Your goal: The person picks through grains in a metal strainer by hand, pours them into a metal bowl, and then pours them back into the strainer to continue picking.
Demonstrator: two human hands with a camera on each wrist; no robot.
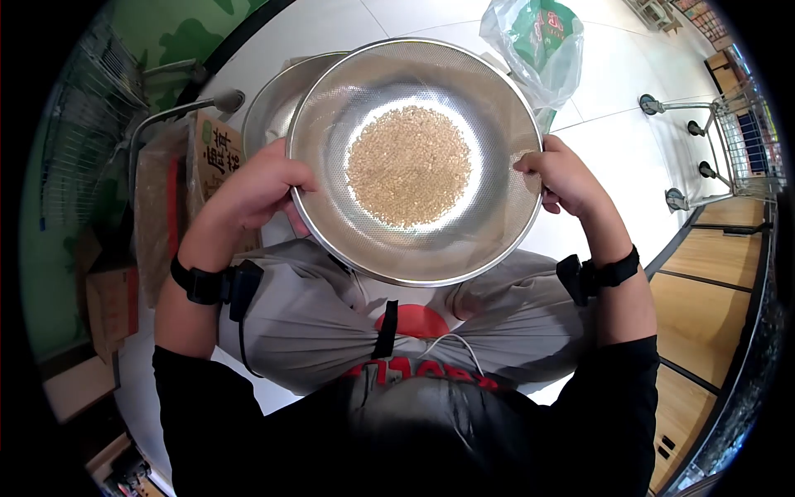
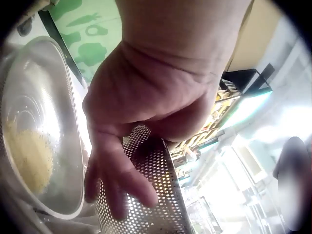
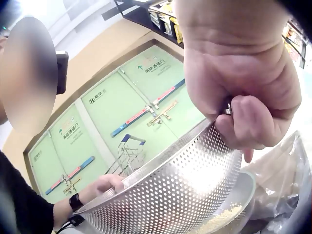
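Observation:
A wide metal sieve [image 1: 331,224] with a perforated wall is held up over the lap, a round heap of tan grains [image 1: 408,166] spread on its bottom. My left hand [image 1: 265,186] grips the left side of its rim, thumb over the edge and fingers beneath against the holes. On the opposite side my right hand [image 1: 567,176] holds the rim, thumb inside and fingers curled under. Behind and partly hidden by the sieve stands a metal basin [image 1: 265,108]. In the left wrist view this basin [image 2: 63,146] holds fine yellow bits [image 2: 31,158].
A clear plastic bag [image 1: 563,79] with green print stands on the floor beyond the sieve. To the left is a cardboard box [image 1: 211,153] under plastic, near a metal cart [image 1: 91,149]. Another wheeled cart [image 1: 737,153] and wooden cabinets [image 1: 704,298] are at right.

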